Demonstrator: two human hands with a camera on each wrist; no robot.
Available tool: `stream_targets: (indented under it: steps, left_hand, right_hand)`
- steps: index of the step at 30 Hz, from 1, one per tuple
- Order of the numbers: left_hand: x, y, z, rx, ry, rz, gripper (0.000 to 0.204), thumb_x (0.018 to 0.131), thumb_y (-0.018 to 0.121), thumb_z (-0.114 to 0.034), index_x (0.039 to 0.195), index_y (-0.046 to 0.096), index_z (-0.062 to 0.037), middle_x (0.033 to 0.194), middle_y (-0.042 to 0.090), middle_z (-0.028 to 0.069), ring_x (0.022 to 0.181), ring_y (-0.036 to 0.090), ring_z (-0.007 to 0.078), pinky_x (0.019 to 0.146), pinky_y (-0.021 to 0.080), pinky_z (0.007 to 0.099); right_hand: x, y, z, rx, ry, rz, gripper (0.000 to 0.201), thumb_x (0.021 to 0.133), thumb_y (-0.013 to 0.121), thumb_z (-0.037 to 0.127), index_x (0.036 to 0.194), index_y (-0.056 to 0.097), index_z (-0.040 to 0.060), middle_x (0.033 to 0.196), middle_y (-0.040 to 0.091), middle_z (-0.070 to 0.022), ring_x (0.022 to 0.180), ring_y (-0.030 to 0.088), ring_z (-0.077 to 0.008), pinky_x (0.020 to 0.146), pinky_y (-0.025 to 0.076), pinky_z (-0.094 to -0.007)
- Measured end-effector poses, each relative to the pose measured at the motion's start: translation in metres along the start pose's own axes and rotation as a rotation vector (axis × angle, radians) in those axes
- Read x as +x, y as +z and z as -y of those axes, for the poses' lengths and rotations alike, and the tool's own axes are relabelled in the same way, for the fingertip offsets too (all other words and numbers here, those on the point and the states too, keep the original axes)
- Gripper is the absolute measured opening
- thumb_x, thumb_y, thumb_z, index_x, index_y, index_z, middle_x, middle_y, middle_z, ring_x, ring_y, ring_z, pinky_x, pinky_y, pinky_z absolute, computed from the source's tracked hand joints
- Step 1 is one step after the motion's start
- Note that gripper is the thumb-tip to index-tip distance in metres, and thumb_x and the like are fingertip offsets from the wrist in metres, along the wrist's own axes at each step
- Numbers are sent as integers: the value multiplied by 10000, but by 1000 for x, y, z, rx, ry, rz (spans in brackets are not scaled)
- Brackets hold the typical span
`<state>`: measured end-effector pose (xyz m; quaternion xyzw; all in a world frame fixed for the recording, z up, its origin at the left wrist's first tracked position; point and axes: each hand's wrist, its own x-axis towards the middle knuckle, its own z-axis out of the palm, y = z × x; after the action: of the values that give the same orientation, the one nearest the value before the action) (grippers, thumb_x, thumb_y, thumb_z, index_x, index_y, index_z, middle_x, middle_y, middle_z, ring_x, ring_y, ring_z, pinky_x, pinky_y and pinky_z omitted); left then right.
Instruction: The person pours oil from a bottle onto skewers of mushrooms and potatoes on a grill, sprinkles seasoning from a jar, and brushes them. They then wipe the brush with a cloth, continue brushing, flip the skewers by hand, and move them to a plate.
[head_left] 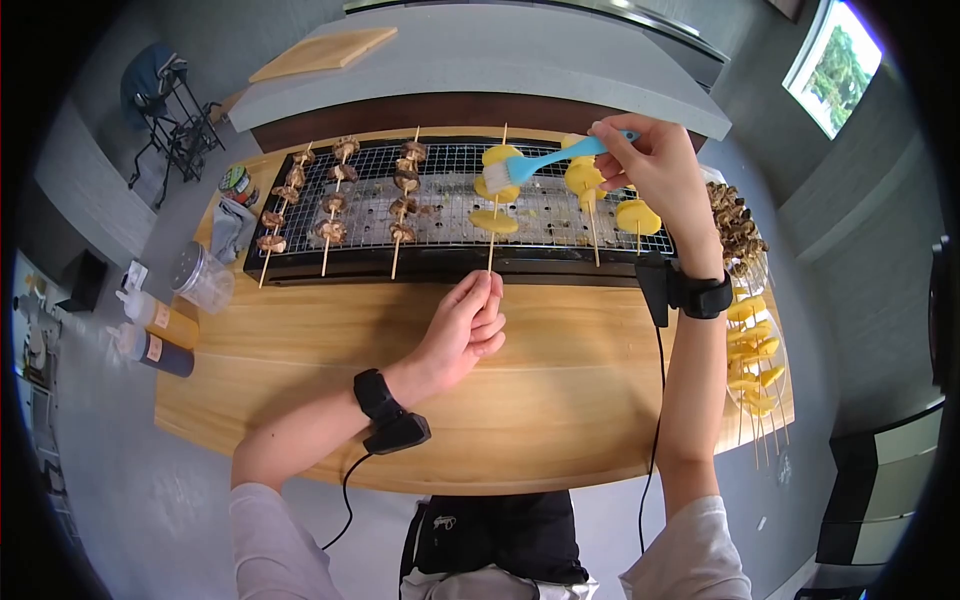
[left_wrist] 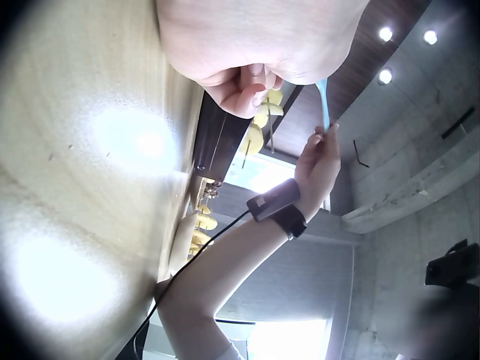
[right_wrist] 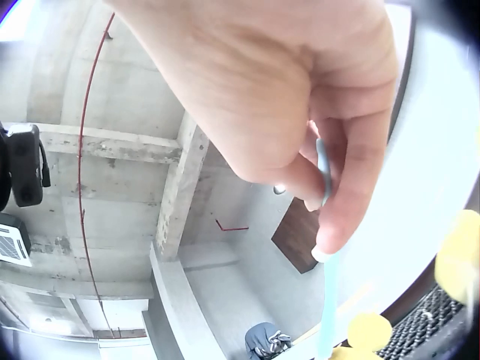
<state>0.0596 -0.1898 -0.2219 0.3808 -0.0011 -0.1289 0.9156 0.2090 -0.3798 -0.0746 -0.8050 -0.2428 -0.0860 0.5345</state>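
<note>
My right hand (head_left: 655,170) pinches the handle of a light-blue basting brush (head_left: 565,155). The pale bristles (head_left: 497,177) lie over the yellow slices of a potato-like skewer (head_left: 494,222). With curled fingers my left hand (head_left: 465,330) grips the lower end of that skewer's stick at the front edge of the grill (head_left: 450,262). In the right wrist view the brush handle (right_wrist: 328,300) runs down from between thumb and fingers. The left wrist view shows the left hand (left_wrist: 259,45) from behind, so the stick is hidden there.
Several mushroom skewers (head_left: 333,205) lie on the grill's left half, more yellow skewers (head_left: 638,216) on its right. A plate of skewers (head_left: 757,350) stands at the table's right edge. Sauce bottles (head_left: 160,318) and a clear jar (head_left: 200,275) stand at the left.
</note>
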Motion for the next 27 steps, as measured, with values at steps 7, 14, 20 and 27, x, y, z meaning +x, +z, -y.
stream_targets:
  steps: [7,14,20,27]
  left_hand:
    - [0,0,-1,-3,-3,8,240,1062,361,-303,966,501,-133,586,232,-69,475,214,34,421,209,195]
    - [0,0,0,7,-4,0,235,1060,370,-303,966,506,-136,592,237,-71,476,215,35,420,210,195]
    - [0,-1,1,-1,-9,9,213,1053,394,-301,987,518,-141,598,240,-75,477,217,32,416,210,193]
    - [0,0,0,5,-6,4,226,1049,410,-311,946,503,-132,599,228,-73,481,211,35,426,213,200]
  right_hand:
    - [5,-23,-6,-34,-23,-40,248,905,663,184,1027,700,-29,687,684,-99,577,672,-126,546,565,-243]
    - [-12,-4,22,-286,-98,-38,243,906,659,183,1010,708,-32,641,659,-63,537,637,-87,516,517,-215]
    - [-30,21,45,-381,-379,-97,129,819,662,86,869,713,-21,651,648,-184,593,655,-316,589,520,-335]
    - [-35,23,53,-343,-363,-26,137,828,665,99,866,712,-24,638,647,-174,554,644,-286,570,513,-310]
